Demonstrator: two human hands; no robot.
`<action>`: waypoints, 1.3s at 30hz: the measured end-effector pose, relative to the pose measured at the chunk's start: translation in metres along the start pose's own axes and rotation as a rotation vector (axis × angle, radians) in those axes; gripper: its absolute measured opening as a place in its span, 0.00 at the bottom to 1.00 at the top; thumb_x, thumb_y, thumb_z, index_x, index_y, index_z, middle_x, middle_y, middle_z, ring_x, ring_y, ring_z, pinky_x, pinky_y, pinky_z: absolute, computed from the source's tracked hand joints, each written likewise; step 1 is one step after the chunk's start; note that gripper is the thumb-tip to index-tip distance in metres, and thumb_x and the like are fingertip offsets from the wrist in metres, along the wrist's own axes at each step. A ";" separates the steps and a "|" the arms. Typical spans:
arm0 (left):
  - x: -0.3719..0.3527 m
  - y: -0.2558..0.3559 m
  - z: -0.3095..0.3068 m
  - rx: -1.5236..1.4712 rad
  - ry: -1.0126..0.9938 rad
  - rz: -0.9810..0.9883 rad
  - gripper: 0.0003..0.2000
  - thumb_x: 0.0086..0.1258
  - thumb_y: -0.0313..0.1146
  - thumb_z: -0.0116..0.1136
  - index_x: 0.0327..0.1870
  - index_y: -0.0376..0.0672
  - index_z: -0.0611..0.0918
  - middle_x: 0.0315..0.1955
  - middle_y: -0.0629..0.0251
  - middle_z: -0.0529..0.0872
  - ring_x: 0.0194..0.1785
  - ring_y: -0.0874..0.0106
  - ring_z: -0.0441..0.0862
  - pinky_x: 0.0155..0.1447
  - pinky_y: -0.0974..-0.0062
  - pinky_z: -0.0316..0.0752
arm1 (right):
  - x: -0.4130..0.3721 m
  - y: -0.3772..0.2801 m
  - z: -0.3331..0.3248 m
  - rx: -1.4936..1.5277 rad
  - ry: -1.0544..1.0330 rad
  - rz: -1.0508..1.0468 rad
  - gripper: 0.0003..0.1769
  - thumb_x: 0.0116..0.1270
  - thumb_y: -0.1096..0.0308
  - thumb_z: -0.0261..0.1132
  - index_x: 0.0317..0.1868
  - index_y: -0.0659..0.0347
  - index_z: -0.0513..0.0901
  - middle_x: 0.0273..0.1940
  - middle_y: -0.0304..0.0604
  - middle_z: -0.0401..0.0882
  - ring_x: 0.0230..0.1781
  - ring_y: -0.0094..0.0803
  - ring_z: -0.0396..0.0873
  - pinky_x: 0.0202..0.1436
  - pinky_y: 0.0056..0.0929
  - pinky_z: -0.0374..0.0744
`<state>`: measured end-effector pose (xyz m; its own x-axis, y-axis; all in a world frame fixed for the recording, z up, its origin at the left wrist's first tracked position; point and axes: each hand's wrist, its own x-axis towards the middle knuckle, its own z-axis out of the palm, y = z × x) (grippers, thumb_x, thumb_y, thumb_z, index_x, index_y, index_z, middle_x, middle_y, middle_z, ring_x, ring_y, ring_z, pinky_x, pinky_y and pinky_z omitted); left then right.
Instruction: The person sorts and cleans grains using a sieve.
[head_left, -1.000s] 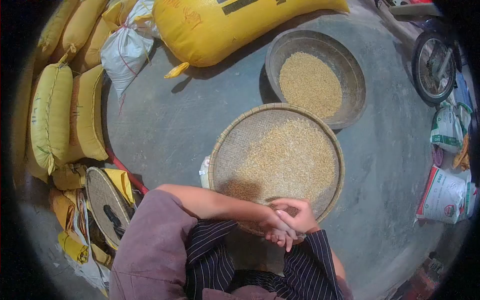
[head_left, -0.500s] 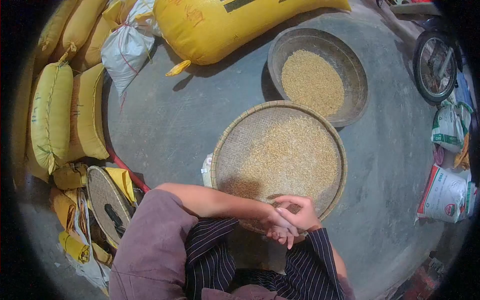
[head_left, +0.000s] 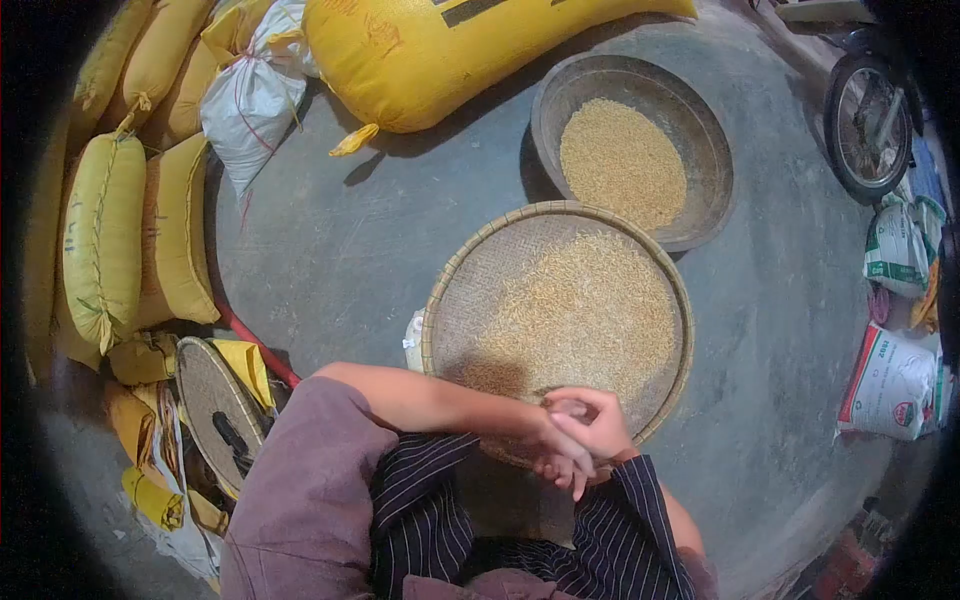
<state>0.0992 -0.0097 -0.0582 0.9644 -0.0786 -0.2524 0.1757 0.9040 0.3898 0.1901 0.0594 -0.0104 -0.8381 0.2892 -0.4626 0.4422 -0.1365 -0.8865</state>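
Both hands are bunched tog. tbh: right hand (head_left: 597, 425) has its fingers curled in and rests on the left hand (head_left: 556, 462), right at the near rim of the round woven bamboo tray (head_left: 437, 310). Can't tell if either one actually grips anything. Tan unhusked grain (head_left: 580, 310) covers most of the tray just ahead of the hands, w/ a bare patch off to their left. Further out, the round grey metal basin (head_left: 700, 120) holds a smaller heap. Imo the picking-over is midway at best, plenty left.
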 end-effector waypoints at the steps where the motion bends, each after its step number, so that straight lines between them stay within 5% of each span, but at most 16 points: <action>1: -0.009 0.009 0.000 0.030 0.061 0.023 0.23 0.77 0.52 0.39 0.54 0.43 0.80 0.24 0.74 0.75 0.21 0.81 0.66 0.24 0.81 0.61 | 0.002 0.002 -0.003 0.108 0.029 -0.022 0.14 0.61 0.72 0.66 0.47 0.67 0.84 0.40 0.45 0.86 0.41 0.27 0.83 0.49 0.28 0.80; 9: -0.017 0.031 -0.010 -0.040 0.071 0.122 0.22 0.79 0.47 0.38 0.53 0.38 0.79 0.21 0.75 0.74 0.17 0.84 0.59 0.19 0.85 0.54 | -0.003 0.001 -0.019 0.275 0.257 -0.008 0.13 0.62 0.77 0.62 0.47 0.69 0.83 0.38 0.48 0.86 0.39 0.30 0.84 0.47 0.28 0.81; 18: -0.020 0.028 0.002 0.094 0.021 0.046 0.22 0.78 0.47 0.38 0.57 0.40 0.78 0.26 0.73 0.76 0.20 0.84 0.62 0.22 0.86 0.57 | 0.000 -0.002 -0.016 0.045 0.155 -0.168 0.15 0.58 0.76 0.65 0.47 0.65 0.84 0.35 0.41 0.85 0.37 0.24 0.82 0.45 0.24 0.79; 22: -0.024 0.042 0.013 0.151 0.021 -0.041 0.20 0.77 0.45 0.42 0.56 0.41 0.79 0.29 0.74 0.76 0.23 0.84 0.65 0.25 0.85 0.60 | -0.003 0.000 -0.011 0.195 0.166 -0.066 0.15 0.59 0.74 0.65 0.47 0.65 0.84 0.36 0.41 0.85 0.38 0.25 0.81 0.47 0.25 0.79; 25: -0.022 0.037 -0.004 0.125 0.048 0.080 0.18 0.75 0.45 0.49 0.52 0.42 0.81 0.30 0.76 0.76 0.26 0.85 0.67 0.27 0.86 0.61 | -0.001 0.003 -0.011 0.139 0.292 -0.124 0.13 0.62 0.73 0.63 0.47 0.66 0.84 0.38 0.43 0.85 0.40 0.25 0.81 0.47 0.26 0.79; 27: -0.031 0.044 -0.001 0.251 0.261 0.078 0.12 0.67 0.48 0.61 0.31 0.51 0.86 0.20 0.77 0.76 0.24 0.83 0.70 0.28 0.86 0.63 | 0.000 -0.006 -0.007 0.190 0.266 -0.091 0.12 0.65 0.77 0.59 0.48 0.69 0.82 0.42 0.44 0.84 0.41 0.24 0.80 0.47 0.24 0.79; 28: -0.035 0.047 0.000 0.365 0.293 0.052 0.11 0.69 0.45 0.59 0.37 0.47 0.83 0.26 0.77 0.78 0.26 0.85 0.70 0.25 0.89 0.60 | 0.001 -0.006 -0.007 0.134 0.313 -0.121 0.10 0.64 0.79 0.59 0.45 0.69 0.83 0.40 0.45 0.85 0.39 0.25 0.82 0.44 0.24 0.80; 32: -0.043 0.057 -0.003 0.270 0.305 0.016 0.12 0.71 0.44 0.58 0.32 0.47 0.82 0.26 0.75 0.79 0.28 0.84 0.72 0.29 0.86 0.65 | -0.001 -0.011 -0.009 -0.085 0.630 -0.109 0.08 0.57 0.79 0.66 0.38 0.67 0.86 0.34 0.46 0.86 0.34 0.30 0.85 0.42 0.26 0.81; 36: -0.034 0.047 -0.015 0.206 0.251 0.101 0.16 0.71 0.49 0.55 0.33 0.46 0.82 0.25 0.75 0.76 0.29 0.79 0.71 0.33 0.81 0.68 | -0.001 -0.008 -0.013 -0.026 0.669 -0.181 0.08 0.56 0.79 0.67 0.38 0.66 0.86 0.34 0.46 0.87 0.32 0.30 0.85 0.41 0.26 0.81; 39: -0.036 0.044 -0.009 0.237 0.301 0.091 0.12 0.72 0.43 0.57 0.35 0.44 0.82 0.30 0.71 0.81 0.33 0.78 0.74 0.33 0.81 0.70 | 0.002 -0.017 -0.013 -0.187 0.516 -0.448 0.08 0.60 0.82 0.62 0.40 0.69 0.84 0.34 0.47 0.86 0.32 0.31 0.85 0.40 0.26 0.82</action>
<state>0.0706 0.0364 -0.0401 0.8831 0.1566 -0.4422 0.1664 0.7769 0.6073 0.1851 0.0745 0.0040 -0.7142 0.6980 0.0522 0.1765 0.2518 -0.9515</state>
